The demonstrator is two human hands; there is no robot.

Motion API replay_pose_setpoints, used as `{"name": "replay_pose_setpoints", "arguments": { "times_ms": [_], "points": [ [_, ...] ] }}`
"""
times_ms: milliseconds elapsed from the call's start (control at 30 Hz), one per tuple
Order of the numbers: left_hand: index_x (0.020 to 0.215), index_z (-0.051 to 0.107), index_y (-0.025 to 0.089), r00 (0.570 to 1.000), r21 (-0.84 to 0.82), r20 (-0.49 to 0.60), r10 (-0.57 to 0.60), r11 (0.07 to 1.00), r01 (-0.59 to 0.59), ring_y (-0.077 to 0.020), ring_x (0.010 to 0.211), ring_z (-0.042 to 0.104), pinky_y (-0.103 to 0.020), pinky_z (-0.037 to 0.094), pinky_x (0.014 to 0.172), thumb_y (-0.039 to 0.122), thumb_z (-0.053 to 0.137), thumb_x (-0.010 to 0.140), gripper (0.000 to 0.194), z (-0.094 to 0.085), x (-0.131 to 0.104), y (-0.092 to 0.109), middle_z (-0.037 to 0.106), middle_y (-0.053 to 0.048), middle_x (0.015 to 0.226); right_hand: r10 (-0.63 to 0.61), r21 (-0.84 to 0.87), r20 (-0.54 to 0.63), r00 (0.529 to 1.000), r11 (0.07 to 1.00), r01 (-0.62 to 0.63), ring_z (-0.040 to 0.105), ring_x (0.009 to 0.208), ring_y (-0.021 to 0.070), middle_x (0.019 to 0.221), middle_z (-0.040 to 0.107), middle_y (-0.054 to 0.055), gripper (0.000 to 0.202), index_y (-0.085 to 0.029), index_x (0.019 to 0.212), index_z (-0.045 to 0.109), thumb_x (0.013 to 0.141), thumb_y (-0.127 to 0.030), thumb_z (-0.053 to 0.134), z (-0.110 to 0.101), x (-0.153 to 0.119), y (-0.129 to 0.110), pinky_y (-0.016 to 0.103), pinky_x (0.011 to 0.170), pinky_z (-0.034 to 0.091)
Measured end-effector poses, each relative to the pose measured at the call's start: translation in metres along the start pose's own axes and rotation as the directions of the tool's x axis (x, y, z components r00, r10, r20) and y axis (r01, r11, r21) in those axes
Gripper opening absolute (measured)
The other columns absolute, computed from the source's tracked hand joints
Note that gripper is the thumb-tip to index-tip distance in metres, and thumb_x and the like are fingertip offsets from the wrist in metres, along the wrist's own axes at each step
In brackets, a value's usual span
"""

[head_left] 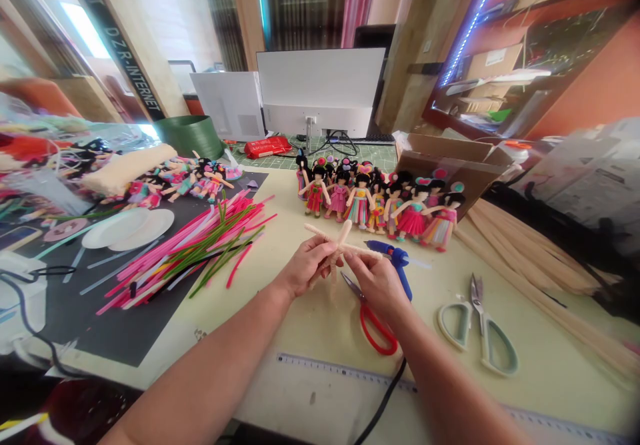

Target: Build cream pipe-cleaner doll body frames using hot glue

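Note:
A cream pipe-cleaner doll body (342, 235), with a head stub, two outstretched arms and legs pointing down, is held over the middle of the table. My left hand (311, 264) pinches it at the torso. The thumb and fingers of my right hand (381, 278) are closed on the arm at the right. Beneath my right hand lie red-handled scissors (379, 330), partly covered. A blue glue gun (397, 256) rests just beyond that hand, and white-handled scissors (477, 318) lie open to its right.
Several finished dolls (360, 198) stand before a cardboard box (443, 152). Pink and green pipe cleaners (200, 245) lie at left, near white plates (145, 228). Beige pipe cleaners (530, 258) spread at right. A ruler (345, 370) and a black cable (383, 408) lie near the front edge.

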State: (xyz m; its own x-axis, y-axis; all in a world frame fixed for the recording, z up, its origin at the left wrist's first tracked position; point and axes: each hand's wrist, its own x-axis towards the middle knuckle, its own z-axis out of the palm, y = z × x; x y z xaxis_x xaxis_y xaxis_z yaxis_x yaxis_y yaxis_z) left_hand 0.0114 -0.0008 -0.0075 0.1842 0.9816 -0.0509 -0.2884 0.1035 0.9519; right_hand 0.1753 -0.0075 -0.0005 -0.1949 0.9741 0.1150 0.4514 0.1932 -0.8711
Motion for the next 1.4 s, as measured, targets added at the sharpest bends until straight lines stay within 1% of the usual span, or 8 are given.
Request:
{"name": "replay_pose_setpoints", "arguments": {
  "times_ms": [300,500,767,867,967,1067,1267,1400],
  "points": [
    [0.079,0.057,0.014,0.999,-0.019,0.033,-0.015,1.000,0.015,-0.0052,0.046,0.046,-0.019,0.034,0.043,0.038,0.062,0.080,0.024,0.002,-0.001,0.002,0.063,-0.001,0.066,-0.026,0.069,-0.052,0.998,0.997,0.029,0.044,0.058,0.0133,0.063,0.054,0.000,0.039,-0.019,0.074,0.066,0.086,-0.054,0.052,0.002,0.001,0.001,0.025,0.055,0.035],
    [0.078,0.055,0.015,0.997,-0.041,0.066,-0.040,0.998,0.043,-0.0054,0.045,0.046,-0.018,0.034,0.043,0.038,0.062,0.080,0.025,0.003,-0.001,0.002,0.063,-0.002,0.065,0.031,0.251,-0.056,0.998,0.968,-0.016,0.044,0.057,0.0113,0.064,0.055,-0.002,0.030,-0.019,0.073,0.059,0.081,-0.047,0.062,0.001,0.001,-0.001,0.024,0.055,0.036],
    [0.080,0.055,0.015,0.997,-0.036,0.070,-0.024,0.999,0.026,-0.0048,0.045,0.046,-0.018,0.035,0.044,0.039,0.063,0.081,0.025,0.003,-0.001,0.000,0.062,0.000,0.066,0.120,0.346,-0.020,0.993,0.932,-0.106,0.040,0.052,0.0097,0.056,0.048,-0.004,0.031,-0.018,0.069,0.057,0.078,-0.046,0.066,-0.001,-0.002,-0.006,0.023,0.048,0.031],
    [0.079,0.056,0.015,0.999,0.034,0.015,0.039,0.999,-0.039,-0.0050,0.048,0.046,-0.019,0.037,0.046,0.038,0.061,0.083,0.024,0.001,0.000,-0.001,0.062,0.000,0.068,0.192,0.493,0.095,0.977,0.844,-0.214,0.040,0.047,0.0089,0.054,0.047,-0.005,0.031,-0.018,0.070,0.055,0.076,-0.045,0.068,0.002,-0.003,-0.006,0.023,0.045,0.029],
    [0.078,0.057,0.015,0.993,0.119,-0.026,0.113,0.987,-0.109,-0.0053,0.049,0.046,-0.020,0.038,0.048,0.038,0.060,0.083,0.024,-0.001,0.001,-0.001,0.062,0.000,0.070,0.260,0.645,0.252,0.932,0.673,-0.362,0.044,0.049,0.0079,0.060,0.051,-0.003,0.031,-0.016,0.078,0.060,0.073,-0.044,0.072,0.005,-0.003,-0.006,0.021,0.043,0.029],
    [0.076,0.058,0.015,0.983,0.189,-0.064,0.170,0.970,-0.156,-0.0055,0.050,0.046,-0.020,0.038,0.049,0.040,0.061,0.083,0.026,-0.004,0.001,0.000,0.060,0.001,0.068,0.318,0.693,0.326,0.890,0.560,-0.454,0.051,0.052,0.0084,0.067,0.058,0.000,0.033,-0.014,0.082,0.064,0.069,-0.042,0.076,0.008,-0.003,-0.007,0.020,0.044,0.032],
    [0.077,0.057,0.016,0.976,0.219,-0.104,0.194,0.961,-0.167,-0.0052,0.049,0.044,-0.020,0.036,0.048,0.042,0.063,0.081,0.027,-0.006,0.003,0.000,0.059,0.002,0.068,0.280,0.663,0.130,0.951,0.688,-0.294,0.047,0.047,0.0072,0.059,0.057,-0.001,0.028,-0.016,0.072,0.062,0.069,-0.039,0.077,0.010,-0.006,-0.014,0.020,0.043,0.031],
    [0.079,0.058,0.016,0.980,0.214,-0.086,0.179,0.964,-0.158,-0.0063,0.049,0.046,-0.021,0.037,0.048,0.040,0.062,0.082,0.025,-0.005,0.004,-0.004,0.060,0.001,0.068,0.286,0.640,0.032,0.958,0.730,-0.239,0.043,0.046,0.0067,0.055,0.053,-0.003,0.027,-0.016,0.071,0.062,0.072,-0.040,0.073,0.010,-0.006,-0.012,0.021,0.044,0.032]
  ]
}}
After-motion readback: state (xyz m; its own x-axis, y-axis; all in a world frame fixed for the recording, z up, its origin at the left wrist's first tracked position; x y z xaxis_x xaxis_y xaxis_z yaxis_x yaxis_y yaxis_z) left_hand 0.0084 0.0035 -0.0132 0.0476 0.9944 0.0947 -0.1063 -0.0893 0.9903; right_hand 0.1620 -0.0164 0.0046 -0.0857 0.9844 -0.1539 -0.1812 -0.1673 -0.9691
